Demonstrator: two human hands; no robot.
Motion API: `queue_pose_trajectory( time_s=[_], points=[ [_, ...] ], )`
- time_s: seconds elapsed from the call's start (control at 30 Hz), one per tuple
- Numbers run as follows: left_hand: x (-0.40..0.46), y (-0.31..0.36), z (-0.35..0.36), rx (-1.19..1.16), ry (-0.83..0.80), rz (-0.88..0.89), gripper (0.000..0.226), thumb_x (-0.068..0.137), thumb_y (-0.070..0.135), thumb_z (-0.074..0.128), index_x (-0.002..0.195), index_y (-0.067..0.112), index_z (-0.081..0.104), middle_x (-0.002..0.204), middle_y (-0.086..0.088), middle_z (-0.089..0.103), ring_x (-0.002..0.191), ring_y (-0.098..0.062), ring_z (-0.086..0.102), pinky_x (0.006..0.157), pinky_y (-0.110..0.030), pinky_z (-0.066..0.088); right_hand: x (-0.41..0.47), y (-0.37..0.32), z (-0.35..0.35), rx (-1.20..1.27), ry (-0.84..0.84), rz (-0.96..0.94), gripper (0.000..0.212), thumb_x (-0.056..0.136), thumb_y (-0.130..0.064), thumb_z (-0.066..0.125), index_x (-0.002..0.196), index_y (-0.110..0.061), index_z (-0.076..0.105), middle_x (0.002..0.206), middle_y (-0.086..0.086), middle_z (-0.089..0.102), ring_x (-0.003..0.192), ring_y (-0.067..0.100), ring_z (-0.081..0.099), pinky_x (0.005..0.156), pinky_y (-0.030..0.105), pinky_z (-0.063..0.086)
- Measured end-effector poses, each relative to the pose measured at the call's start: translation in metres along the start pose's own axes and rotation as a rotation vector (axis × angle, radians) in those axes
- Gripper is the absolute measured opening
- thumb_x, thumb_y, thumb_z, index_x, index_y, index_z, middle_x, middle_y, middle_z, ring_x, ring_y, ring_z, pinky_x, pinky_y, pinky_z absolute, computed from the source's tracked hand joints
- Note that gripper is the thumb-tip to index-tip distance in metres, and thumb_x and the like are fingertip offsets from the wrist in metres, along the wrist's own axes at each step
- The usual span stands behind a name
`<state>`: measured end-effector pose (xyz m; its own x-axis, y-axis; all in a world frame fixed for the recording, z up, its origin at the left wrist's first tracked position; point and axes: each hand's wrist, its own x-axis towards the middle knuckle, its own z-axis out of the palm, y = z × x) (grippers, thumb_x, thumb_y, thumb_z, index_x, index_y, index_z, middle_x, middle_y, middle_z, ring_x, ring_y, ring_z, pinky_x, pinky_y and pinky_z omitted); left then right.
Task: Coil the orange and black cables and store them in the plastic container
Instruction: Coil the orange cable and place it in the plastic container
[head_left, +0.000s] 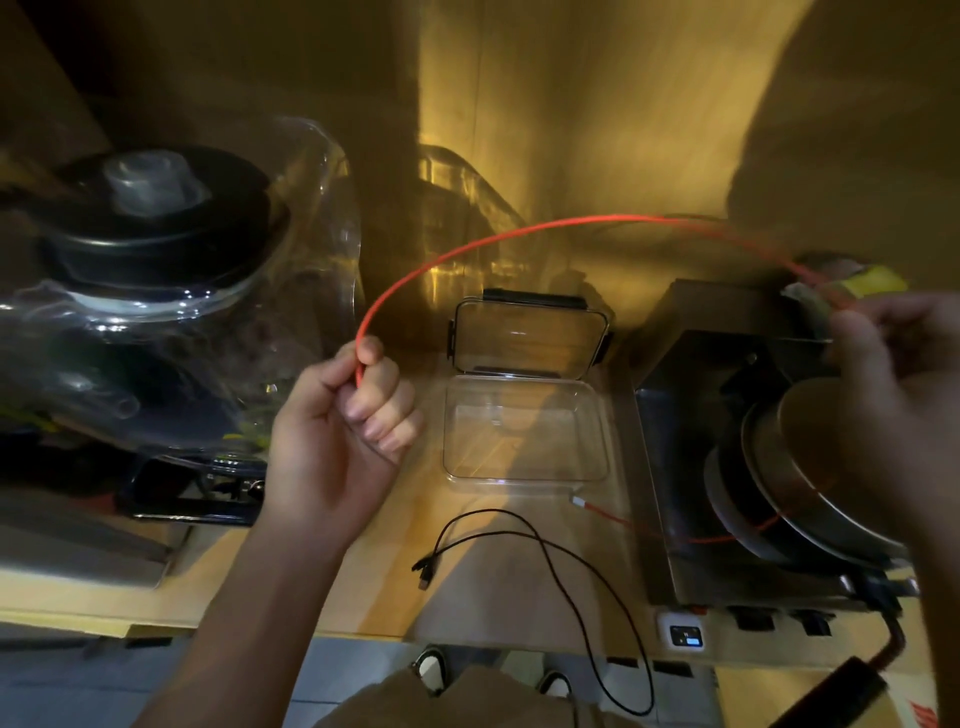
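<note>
My left hand (345, 415) is curled into a fist around the orange cable (467, 248), pinching it between thumb and fingers so it comes up out of the top of the fist. From there the cable arcs up and over to my right hand (893, 358), which is closed on the other part of it, though that hand is blurry so I can't make out the exact grip. Past the right hand the cable drops down behind it, loops across the metal stove (691, 467) and its stacked pans (810, 467), and ends with its silver plug (577, 501) lying on the bench (395, 582), just below the plastic container (524, 436). The container sits between my two hands, a bit lower than both, clear and open with its lid (527, 338) flipped back and standing against the wall. Below the left hand and nearer to me, the black cable (561, 551) lies loose on the bench, uncoiled, both plugs close together and a long loop hanging over the front edge. Off to the left of the left hand there's a big clear jar (171, 291) with a black top.
</note>
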<state>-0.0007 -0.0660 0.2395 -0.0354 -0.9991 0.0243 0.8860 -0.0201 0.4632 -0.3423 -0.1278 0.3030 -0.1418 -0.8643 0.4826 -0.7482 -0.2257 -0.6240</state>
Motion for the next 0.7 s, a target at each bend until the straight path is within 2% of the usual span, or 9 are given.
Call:
queue_pose_trajectory(
  time_s=[0.07,0.13,0.17,0.23,0.3,0.37,0.57,0.63,0.7],
  points=[
    [-0.001,-0.004,0.000,0.041,-0.001,-0.018,0.017,0.091,0.021,0.037,0.085,0.015,0.051,0.055,0.006,0.022,0.048,-0.010,0.017,0.047,-0.024,0.019,-0.020,-0.014,0.007,-0.009,-0.128,-0.029,0.007,0.094,-0.028,0.059,0.095,-0.035,0.057,0.084,-0.006,0.059,0.079,0.002,0.060,0.069,0.017,0.046],
    [-0.002,-0.008,0.001,0.101,0.014,-0.034,0.022,0.094,0.022,0.035,0.089,0.014,0.054,0.052,0.006,0.024,0.047,-0.010,0.016,0.046,-0.024,0.019,-0.043,-0.022,0.015,-0.044,-0.282,-0.009,0.011,0.091,-0.018,0.060,0.094,-0.028,0.057,0.082,-0.013,0.056,0.077,-0.006,0.057,0.060,0.012,0.040],
    [-0.003,-0.010,0.002,0.145,0.025,-0.036,0.025,0.096,0.022,0.034,0.093,0.012,0.056,0.051,0.006,0.026,0.047,-0.011,0.016,0.045,-0.024,0.020,-0.054,-0.023,0.020,-0.034,-0.352,0.004,0.012,0.090,-0.016,0.061,0.091,-0.027,0.057,0.079,-0.013,0.056,0.078,-0.007,0.058,0.055,0.014,0.043],
    [-0.003,-0.014,0.004,0.257,0.045,-0.032,0.029,0.097,0.021,0.033,0.102,0.010,0.060,0.051,0.005,0.030,0.046,-0.011,0.019,0.045,-0.024,0.023,-0.074,-0.019,0.030,0.029,-0.451,0.044,0.015,0.087,-0.012,0.064,0.085,-0.026,0.059,0.069,-0.005,0.060,0.076,0.002,0.062,0.056,0.016,0.050],
    [-0.004,-0.018,0.007,0.359,0.051,-0.031,0.028,0.097,0.019,0.036,0.108,0.008,0.059,0.053,0.004,0.033,0.047,-0.011,0.026,0.046,-0.024,0.028,-0.092,-0.017,0.038,0.075,-0.522,0.072,0.016,0.087,-0.014,0.067,0.081,-0.028,0.061,0.074,-0.005,0.065,0.066,0.012,0.064,0.054,0.021,0.051],
    [-0.005,-0.022,0.008,0.438,0.027,-0.032,0.026,0.096,0.018,0.040,0.111,0.007,0.059,0.058,0.000,0.038,0.051,-0.014,0.034,0.050,-0.025,0.035,-0.106,-0.016,0.043,0.058,-0.582,0.041,0.015,0.086,-0.018,0.070,0.081,-0.029,0.062,0.075,-0.009,0.067,0.061,0.010,0.064,0.052,0.024,0.050],
    [-0.002,-0.041,0.005,0.818,-0.073,0.018,0.030,0.096,0.012,0.046,0.121,0.002,0.059,0.075,-0.004,0.061,0.065,-0.018,0.055,0.063,-0.026,0.048,-0.127,-0.011,0.055,-0.004,-0.714,-0.112,0.008,0.088,-0.025,0.067,0.085,-0.031,0.063,0.074,-0.015,0.064,0.069,0.007,0.062,0.060,0.033,0.052],
    [0.002,-0.049,0.004,0.928,-0.101,0.046,0.030,0.097,0.008,0.046,0.123,-0.001,0.058,0.078,-0.010,0.065,0.068,-0.018,0.062,0.066,-0.025,0.052,-0.131,-0.014,0.057,0.001,-0.744,-0.170,0.002,0.089,-0.032,0.063,0.087,-0.032,0.062,0.076,-0.016,0.061,0.070,0.006,0.060,0.061,0.034,0.052],
    [0.004,-0.056,0.003,1.012,-0.104,0.066,0.031,0.095,0.009,0.048,0.122,0.000,0.061,0.082,-0.018,0.069,0.078,-0.023,0.069,0.072,-0.027,0.056,-0.134,-0.017,0.057,0.023,-0.769,-0.195,0.006,0.090,-0.039,0.058,0.089,-0.034,0.061,0.077,-0.017,0.060,0.070,0.004,0.059,0.060,0.034,0.052]
  ],
)
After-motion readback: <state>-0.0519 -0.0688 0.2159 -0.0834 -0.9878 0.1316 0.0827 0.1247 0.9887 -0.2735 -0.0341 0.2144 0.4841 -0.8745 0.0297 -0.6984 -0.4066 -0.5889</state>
